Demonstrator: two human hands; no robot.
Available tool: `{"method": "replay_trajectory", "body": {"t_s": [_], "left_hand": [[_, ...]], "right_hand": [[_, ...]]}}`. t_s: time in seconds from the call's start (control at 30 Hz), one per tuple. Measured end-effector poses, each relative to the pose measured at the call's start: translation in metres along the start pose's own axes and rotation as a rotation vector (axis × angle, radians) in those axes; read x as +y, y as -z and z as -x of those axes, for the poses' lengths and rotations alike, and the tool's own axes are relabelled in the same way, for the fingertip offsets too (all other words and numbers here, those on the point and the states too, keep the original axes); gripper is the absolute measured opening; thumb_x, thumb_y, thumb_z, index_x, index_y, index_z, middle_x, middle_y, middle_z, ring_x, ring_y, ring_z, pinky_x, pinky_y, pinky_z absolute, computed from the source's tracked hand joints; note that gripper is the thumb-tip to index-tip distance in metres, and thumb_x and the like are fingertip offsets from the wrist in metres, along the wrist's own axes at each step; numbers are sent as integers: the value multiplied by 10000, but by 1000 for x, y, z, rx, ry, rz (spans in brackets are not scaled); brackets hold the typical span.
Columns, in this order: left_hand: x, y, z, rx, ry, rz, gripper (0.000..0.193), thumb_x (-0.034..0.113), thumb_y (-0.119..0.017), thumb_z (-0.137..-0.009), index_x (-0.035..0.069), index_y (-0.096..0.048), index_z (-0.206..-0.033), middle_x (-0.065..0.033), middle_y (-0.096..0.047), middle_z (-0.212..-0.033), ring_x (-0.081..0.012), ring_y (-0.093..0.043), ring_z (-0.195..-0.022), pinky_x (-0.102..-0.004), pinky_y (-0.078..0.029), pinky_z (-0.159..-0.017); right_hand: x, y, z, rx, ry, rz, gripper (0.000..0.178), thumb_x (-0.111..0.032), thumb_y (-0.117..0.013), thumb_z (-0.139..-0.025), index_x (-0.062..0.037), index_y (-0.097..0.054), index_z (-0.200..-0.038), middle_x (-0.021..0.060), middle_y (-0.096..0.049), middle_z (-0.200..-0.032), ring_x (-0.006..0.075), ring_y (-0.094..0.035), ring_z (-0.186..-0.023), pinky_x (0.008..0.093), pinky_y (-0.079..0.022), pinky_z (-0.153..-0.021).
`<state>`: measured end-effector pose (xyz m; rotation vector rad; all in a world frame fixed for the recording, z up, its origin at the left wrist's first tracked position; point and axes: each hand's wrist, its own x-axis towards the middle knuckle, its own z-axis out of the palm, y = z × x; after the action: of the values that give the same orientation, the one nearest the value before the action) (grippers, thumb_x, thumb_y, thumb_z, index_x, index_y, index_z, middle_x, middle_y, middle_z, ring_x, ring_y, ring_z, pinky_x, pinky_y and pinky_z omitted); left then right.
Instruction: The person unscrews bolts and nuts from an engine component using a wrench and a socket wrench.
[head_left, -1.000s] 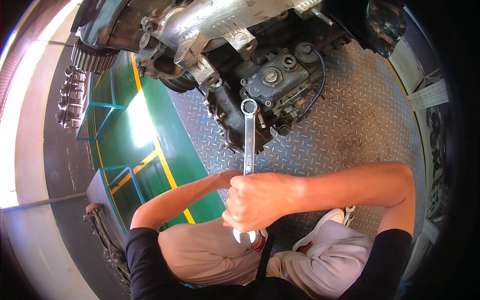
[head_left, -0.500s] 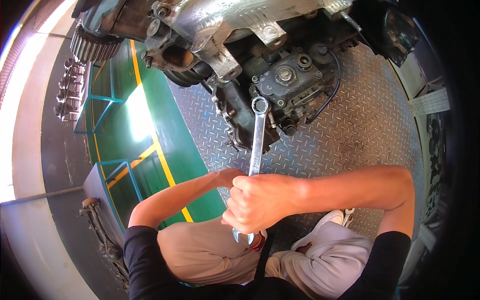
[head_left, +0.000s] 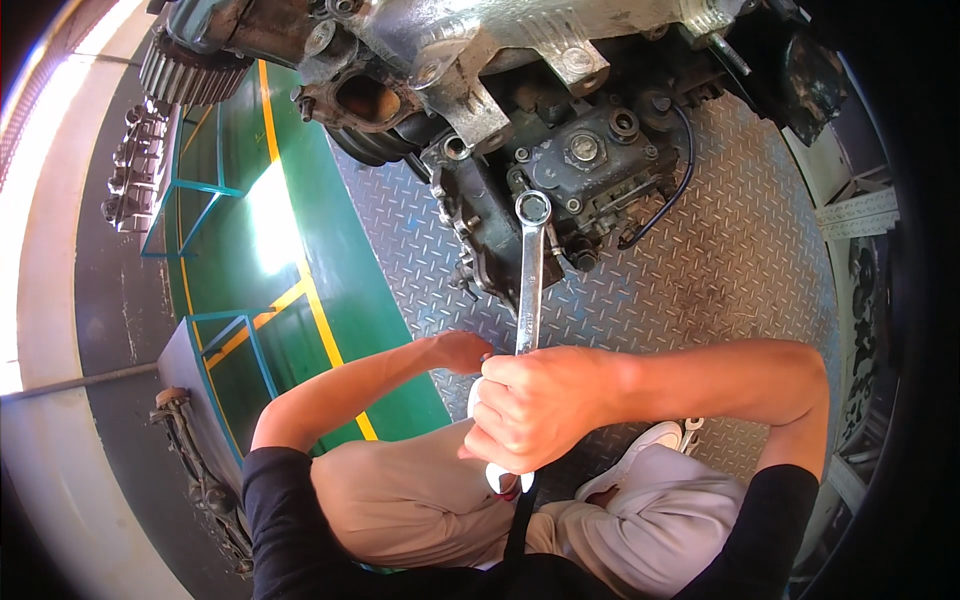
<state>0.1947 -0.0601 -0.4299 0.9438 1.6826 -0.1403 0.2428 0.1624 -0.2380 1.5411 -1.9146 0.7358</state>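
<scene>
My right hand (head_left: pixel 545 405) is wrapped round the shank of a long silver combination wrench (head_left: pixel 530 290). The wrench's ring end points away from me, overlapping a dark, greasy engine (head_left: pixel 495 215); I cannot tell whether it sits on a bolt. Its open-jaw end sticks out below my fist, over my lap. Just left of the right hand, by the shank, is my left hand (head_left: pixel 463 351). Its fingers are mostly hidden behind the right hand, so what they do is unclear. Beyond the ring stands an engine cover (head_left: pixel 585 150) with a large bolt head.
Another wrench (head_left: pixel 692 430) lies on the diamond-plate floor (head_left: pixel 740 260) beside my white shoe (head_left: pixel 650 447). A toothed gear (head_left: pixel 190 75) juts out at the engine's upper left. Blue-framed stands (head_left: pixel 235 335) and a rusty linkage part (head_left: pixel 200 470) are on the left; a grey rack (head_left: pixel 860 210) borders the right.
The view has shifted slightly, with the engine a little farther right. The wrench stands more upright, its lower end moved right. My left hand shows more clearly beside the right one.
</scene>
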Motion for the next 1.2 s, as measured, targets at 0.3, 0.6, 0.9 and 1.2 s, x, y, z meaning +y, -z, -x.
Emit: {"method": "replay_trajectory", "body": {"t_s": [0.3, 0.6, 0.9, 1.2], "left_hand": [[-11, -8, 1, 31, 6, 261, 319, 318, -472, -922, 133, -643, -1119, -143, -654, -1179, -351, -604, -1125, -462, -470, -952], [1, 1, 0, 5, 7, 24, 299, 271, -456, -929, 124, -649, -1104, -145, -657, -1161, -344, -596, -1138, -464, -473, -935], [4, 6, 4, -10, 15, 6, 306, 273, -435, -947, 107, -653, -1084, -146, -662, -1151, -348, -610, -1113, -474, -477, -918], [-7, 2, 2, -35, 17, -36, 313, 284, -454, -937, 95, -647, -1095, -154, -671, -1125, -356, -620, -1093, -465, -491, -902]], "right_hand": [[1, 5, 1, -50, 11, -49, 415, -274, -688, -819, -101, -446, -530, -18, -423, -486, 138, -418, -470, 292, -304, -464], [1, 3, 0, -52, -2, -39, 412, -278, -688, -824, -95, -457, -537, -22, -425, -487, 129, -421, -467, 288, -309, -467], [1, -3, -4, -3, -3, 22, 446, -293, -688, -842, -112, -426, -531, -41, -374, -472, 116, -378, -442, 280, -282, -469], [2, -10, -4, 11, -19, 26, 436, -303, -679, -847, -111, -436, -540, -31, -389, -471, 123, -400, -436, 279, -303, -473]]}}
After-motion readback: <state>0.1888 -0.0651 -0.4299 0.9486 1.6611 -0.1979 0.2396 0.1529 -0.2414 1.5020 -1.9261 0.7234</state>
